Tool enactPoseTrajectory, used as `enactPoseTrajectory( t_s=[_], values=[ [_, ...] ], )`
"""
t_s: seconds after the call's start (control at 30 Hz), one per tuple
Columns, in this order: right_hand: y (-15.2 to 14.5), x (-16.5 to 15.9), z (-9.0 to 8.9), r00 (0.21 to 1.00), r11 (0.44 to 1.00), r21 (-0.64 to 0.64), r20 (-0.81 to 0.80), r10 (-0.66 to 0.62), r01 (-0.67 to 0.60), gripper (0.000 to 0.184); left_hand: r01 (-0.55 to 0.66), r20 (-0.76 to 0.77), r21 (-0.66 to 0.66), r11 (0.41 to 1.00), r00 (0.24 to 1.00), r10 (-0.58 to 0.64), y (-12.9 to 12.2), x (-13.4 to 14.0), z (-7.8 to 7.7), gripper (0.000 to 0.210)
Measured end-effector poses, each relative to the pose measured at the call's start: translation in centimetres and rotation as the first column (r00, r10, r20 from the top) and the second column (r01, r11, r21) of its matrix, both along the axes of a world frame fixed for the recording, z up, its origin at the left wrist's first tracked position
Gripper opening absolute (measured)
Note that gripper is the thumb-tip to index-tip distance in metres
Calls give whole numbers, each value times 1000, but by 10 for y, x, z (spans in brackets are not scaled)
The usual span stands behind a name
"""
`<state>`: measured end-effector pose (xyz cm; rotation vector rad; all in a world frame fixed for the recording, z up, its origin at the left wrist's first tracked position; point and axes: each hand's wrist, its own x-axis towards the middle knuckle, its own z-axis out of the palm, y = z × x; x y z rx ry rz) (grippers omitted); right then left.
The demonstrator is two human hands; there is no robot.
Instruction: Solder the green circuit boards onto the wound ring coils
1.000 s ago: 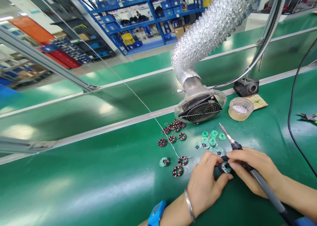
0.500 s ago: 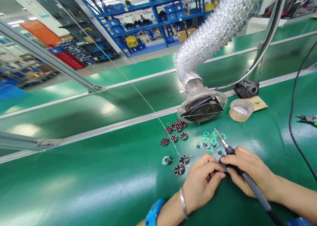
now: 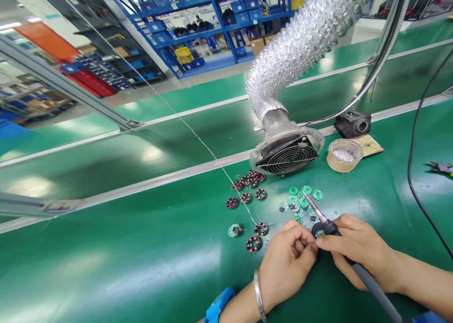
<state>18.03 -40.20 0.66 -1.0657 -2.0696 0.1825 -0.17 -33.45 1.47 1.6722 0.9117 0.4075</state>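
My right hand point(image 3: 368, 252) is closed around a soldering iron point(image 3: 316, 209), its tip pointing up and away to the left. Between my hands is a small round part with a green circuit board point(image 3: 319, 234) on it, partly covered by fingers. My left hand point(image 3: 288, 264) is closed, thumb and fingertips pinched at the left side of this part. Just beyond the hands lies a cluster of small green round circuit boards point(image 3: 293, 199). Left of them are several copper-wound stator rings point(image 3: 254, 244), and one ring with a green board point(image 3: 235, 230) on it.
A fume extractor point(image 3: 290, 157) with a silver duct point(image 3: 304, 45) hangs over the bench. Behind and right stand a tub of metallic bits point(image 3: 343, 157), a sponge point(image 3: 368, 146) and an iron holder point(image 3: 353, 125). Solder wire point(image 3: 201, 136) slants down to the rings. Cutters point(image 3: 440, 168) lie far right.
The small round part has turned between my fingers, showing more of its board face. My left fingertips have drawn slightly back to the left. The iron's tip has shifted slightly left and down.
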Motion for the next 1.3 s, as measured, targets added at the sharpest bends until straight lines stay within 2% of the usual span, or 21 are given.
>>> enactPoseTrajectory(
  t_s=[0.13, 0.27, 0.4, 0.5, 0.6, 1.1, 1.3],
  values=[
    [1, 2, 6, 1000, 1000, -9, -27, 12, -13, 42, -11, -5, 22, 1000, 1000, 11, 0, 0, -1, 8],
    [-6, 8, 24, 993, 999, -33, -111, -44, 41, 46, -27, -14, 22, 999, 1000, 27, -1, 2, -1, 9],
    [-19, 10, 35, 970, 991, -122, -233, -73, 46, 33, -55, -39, 21, 998, 998, 56, -3, 3, -2, 10],
    [-24, 5, 34, 926, 977, -193, -348, -150, 86, 22, -61, -54, 13, 998, 997, 62, -4, 3, -1, 10],
    [-24, -1, 33, 890, 959, -252, -394, -228, 134, 16, -61, -63, 11, 998, 996, 61, -3, 4, 1, 10],
    [-24, -3, 34, 893, 945, -298, -376, -247, 135, 16, -72, -76, 9, 997, 994, 73, -3, 5, 3, 10],
    [-23, -3, 35, 897, 953, -274, -376, -231, 131, 16, -79, -73, 15, 997, 994, 80, -4, 5, 4, 10]
  ],
)
